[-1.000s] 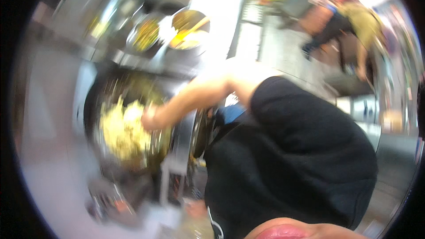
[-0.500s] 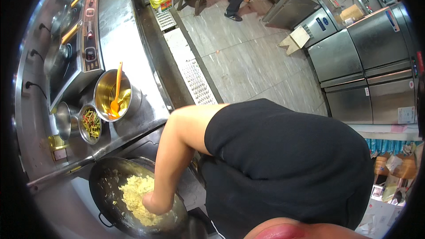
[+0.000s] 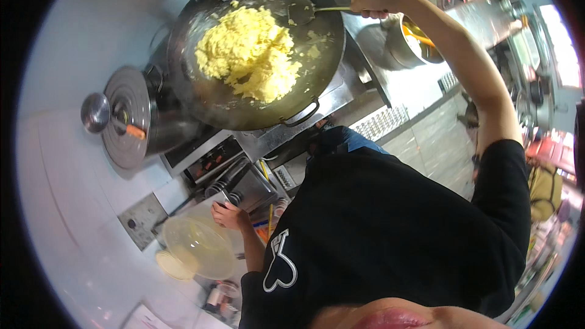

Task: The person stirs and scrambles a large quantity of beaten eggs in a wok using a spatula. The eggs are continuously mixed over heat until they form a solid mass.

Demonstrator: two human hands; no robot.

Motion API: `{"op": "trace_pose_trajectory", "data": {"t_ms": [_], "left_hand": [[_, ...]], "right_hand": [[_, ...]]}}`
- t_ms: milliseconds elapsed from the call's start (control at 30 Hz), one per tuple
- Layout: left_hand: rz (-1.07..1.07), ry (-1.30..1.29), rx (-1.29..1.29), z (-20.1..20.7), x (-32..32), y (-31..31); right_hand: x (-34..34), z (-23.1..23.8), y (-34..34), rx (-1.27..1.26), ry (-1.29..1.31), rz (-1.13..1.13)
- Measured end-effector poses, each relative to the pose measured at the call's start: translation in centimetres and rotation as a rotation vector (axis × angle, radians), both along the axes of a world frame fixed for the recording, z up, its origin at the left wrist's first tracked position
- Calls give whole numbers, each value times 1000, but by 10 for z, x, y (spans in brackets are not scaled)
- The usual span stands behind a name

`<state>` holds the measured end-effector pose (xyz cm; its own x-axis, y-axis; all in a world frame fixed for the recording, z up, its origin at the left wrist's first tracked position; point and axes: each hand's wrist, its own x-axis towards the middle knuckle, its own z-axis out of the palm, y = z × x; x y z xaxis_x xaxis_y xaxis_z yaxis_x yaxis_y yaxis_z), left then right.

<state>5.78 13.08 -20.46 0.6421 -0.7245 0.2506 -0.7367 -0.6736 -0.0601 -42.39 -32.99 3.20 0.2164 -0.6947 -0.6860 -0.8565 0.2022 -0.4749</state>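
Yellow crumbled food (image 3: 250, 49) sits in one heap inside one dark, two-handled wok (image 3: 320, 55). The right hand (image 3: 373, 1) wraps its fingers round one spatula (image 3: 332, 8), blade in the wok. The left hand (image 3: 228, 214) curls near one clear tub (image 3: 198, 247); I can't tell whether its fingers pinch anything. One steel pot (image 3: 381, 42) hides partly behind the right forearm (image 3: 442, 29).

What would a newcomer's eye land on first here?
Probably the bright yellow food heaped in the dark wok, upper middle of the view. Next, the right hand, above and right of centre, gripping a spatula whose blade is in the wok. Then the shiny ladle over the lidded pot at left.
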Motion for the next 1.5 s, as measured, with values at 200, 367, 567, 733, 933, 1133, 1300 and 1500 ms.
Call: {"op": "trace_pose_trajectory", "data": {"t_ms": [200,367,567,733,933,1133,1300,1500], "left_hand": [[-10,56,-84,-6,-7,5],[21,97,-48,8,-13,-9],[21,81,-58,7,-11,-4],[17,25,-67,8,-12,3],[13,39,-83,8,-11,-5],[31,53,-79,7,-9,-5],[66,64,-105,17,-12,6],[76,133,-62,6,-8,-7]], "right_hand": [[120,-53,-51,-166,-192,301],[157,-59,-3,-937,152,1082],[131,24,112,-624,432,1113],[90,122,153,-699,640,1190],[112,3,147,-650,630,1067],[115,-47,20,-891,572,944],[56,40,-7,-295,316,772],[77,-60,-54,-68,-79,803]]}}
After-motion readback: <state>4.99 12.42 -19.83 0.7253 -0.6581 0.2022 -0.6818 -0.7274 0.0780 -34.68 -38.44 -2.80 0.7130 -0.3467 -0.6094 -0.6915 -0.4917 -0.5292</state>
